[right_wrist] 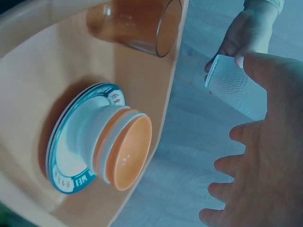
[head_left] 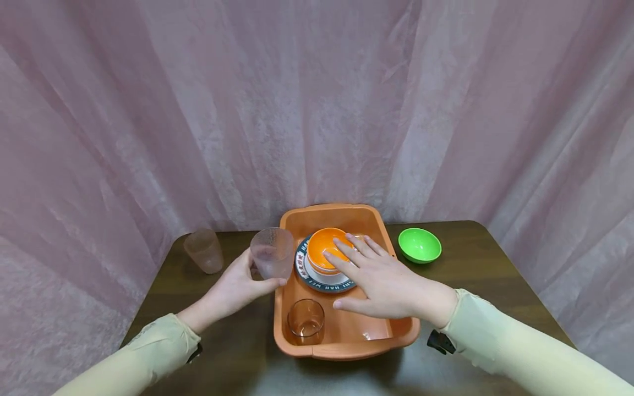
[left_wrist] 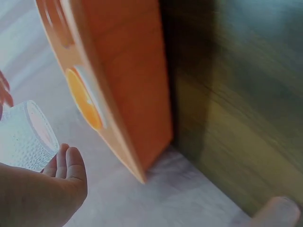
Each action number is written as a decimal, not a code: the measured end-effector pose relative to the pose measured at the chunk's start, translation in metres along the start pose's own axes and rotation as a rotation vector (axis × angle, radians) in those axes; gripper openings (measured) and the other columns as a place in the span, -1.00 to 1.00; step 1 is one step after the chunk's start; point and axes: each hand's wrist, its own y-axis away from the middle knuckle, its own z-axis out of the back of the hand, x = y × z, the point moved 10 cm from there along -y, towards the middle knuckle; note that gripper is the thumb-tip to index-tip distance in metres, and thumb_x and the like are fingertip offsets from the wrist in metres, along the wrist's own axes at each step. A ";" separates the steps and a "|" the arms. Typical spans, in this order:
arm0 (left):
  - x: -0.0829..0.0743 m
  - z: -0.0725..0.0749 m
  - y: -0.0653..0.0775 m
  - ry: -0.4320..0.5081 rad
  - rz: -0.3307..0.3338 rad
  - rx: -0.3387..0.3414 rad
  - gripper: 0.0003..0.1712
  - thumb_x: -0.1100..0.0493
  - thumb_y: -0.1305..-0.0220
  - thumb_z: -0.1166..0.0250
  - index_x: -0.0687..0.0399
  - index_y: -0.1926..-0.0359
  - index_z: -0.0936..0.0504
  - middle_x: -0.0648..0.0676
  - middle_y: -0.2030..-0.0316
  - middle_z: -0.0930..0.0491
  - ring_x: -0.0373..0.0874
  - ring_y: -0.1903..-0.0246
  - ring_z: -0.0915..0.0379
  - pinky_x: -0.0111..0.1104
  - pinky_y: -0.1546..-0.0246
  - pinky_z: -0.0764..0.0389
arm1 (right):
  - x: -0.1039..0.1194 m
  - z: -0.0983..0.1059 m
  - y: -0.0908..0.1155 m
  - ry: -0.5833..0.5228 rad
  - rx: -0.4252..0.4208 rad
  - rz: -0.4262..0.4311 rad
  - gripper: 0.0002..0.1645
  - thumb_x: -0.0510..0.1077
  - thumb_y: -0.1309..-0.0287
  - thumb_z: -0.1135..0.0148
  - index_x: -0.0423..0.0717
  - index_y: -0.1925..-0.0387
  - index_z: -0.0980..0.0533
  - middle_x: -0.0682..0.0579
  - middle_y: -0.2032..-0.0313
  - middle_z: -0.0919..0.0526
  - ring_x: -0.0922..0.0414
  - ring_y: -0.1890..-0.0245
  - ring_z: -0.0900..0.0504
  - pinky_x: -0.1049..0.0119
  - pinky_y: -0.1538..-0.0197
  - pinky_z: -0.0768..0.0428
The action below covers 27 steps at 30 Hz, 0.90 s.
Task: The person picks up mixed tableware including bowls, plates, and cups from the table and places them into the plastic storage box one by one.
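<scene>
Amber glass (head_left: 306,320) stood in the near left corner of the orange tub (head_left: 386,335). Right hand (head_left: 378,278) hovered flat, fingers spread, empty, above the orange bowl (head_left: 327,248) stacked on a plate (head_left: 317,282). Left hand (head_left: 236,287) gripped a frosted cup (head_left: 272,253) just left of the tub. Green bowl (head_left: 419,245) sat far right.

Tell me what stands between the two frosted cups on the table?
Only the left hand, holding the nearer frosted cup; otherwise bare table up to the far cup, per the head view.

Soft even light, warped edges, left wrist view blurred, perhaps motion
</scene>
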 end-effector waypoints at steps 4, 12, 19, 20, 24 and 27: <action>-0.016 -0.015 -0.007 0.008 -0.036 0.034 -0.21 0.03 -0.08 -0.62 0.02 -0.28 -0.44 0.01 -0.07 -0.59 -0.09 -0.01 -0.56 -0.10 -0.09 -0.55 | -0.009 0.002 0.014 0.016 -0.031 -0.018 0.07 0.62 -0.34 0.22 0.09 -0.63 -0.08 -0.10 -0.61 0.06 -0.10 -0.60 0.21 -0.14 -0.54 0.13; -0.043 -0.040 -0.020 0.094 -0.085 0.113 -0.20 0.09 -0.10 -0.61 0.00 -0.31 -0.41 0.02 -0.12 -0.57 -0.07 -0.01 -0.57 -0.13 -0.09 -0.58 | -0.026 0.010 0.040 0.033 -0.092 -0.054 0.06 0.58 -0.34 0.09 0.08 -0.62 -0.09 -0.02 -0.62 0.10 -0.06 -0.60 0.19 -0.17 -0.54 0.11; -0.057 -0.058 -0.026 0.118 -0.103 0.150 -0.21 0.08 -0.09 -0.61 0.00 -0.30 -0.43 0.02 -0.14 -0.57 -0.10 -0.04 -0.56 -0.11 -0.17 -0.53 | -0.041 0.012 0.064 0.015 -0.099 -0.121 0.04 0.57 -0.34 0.08 0.18 -0.64 -0.01 0.06 -0.63 0.14 -0.04 -0.61 0.21 -0.20 -0.52 0.08; -0.058 -0.060 -0.026 0.119 -0.102 0.154 -0.21 0.07 -0.10 -0.61 0.00 -0.30 -0.43 0.02 -0.14 -0.57 -0.11 -0.04 -0.56 -0.10 -0.16 -0.53 | -0.043 0.012 0.067 0.012 -0.100 -0.133 0.04 0.56 -0.34 0.07 0.20 -0.64 0.01 0.06 -0.63 0.14 -0.04 -0.61 0.21 -0.20 -0.52 0.06; -0.062 -0.067 -0.027 0.126 -0.093 0.165 -0.22 0.04 -0.10 -0.61 -0.02 -0.30 -0.43 0.04 -0.13 -0.58 -0.11 -0.01 -0.56 -0.11 -0.13 -0.54 | -0.049 0.011 0.079 0.002 -0.112 -0.165 0.04 0.53 -0.36 0.04 0.21 -0.65 0.06 0.08 -0.63 0.14 -0.05 -0.61 0.21 -0.17 -0.52 0.05; -0.063 -0.071 -0.028 0.131 -0.081 0.169 -0.21 0.04 -0.10 -0.60 -0.06 -0.30 -0.43 0.01 -0.10 -0.60 -0.10 0.02 -0.58 -0.09 -0.10 -0.55 | -0.051 0.011 0.083 -0.003 -0.128 -0.171 0.03 0.52 -0.37 0.03 0.21 -0.65 0.07 0.09 -0.63 0.13 -0.06 -0.61 0.21 -0.15 -0.53 0.06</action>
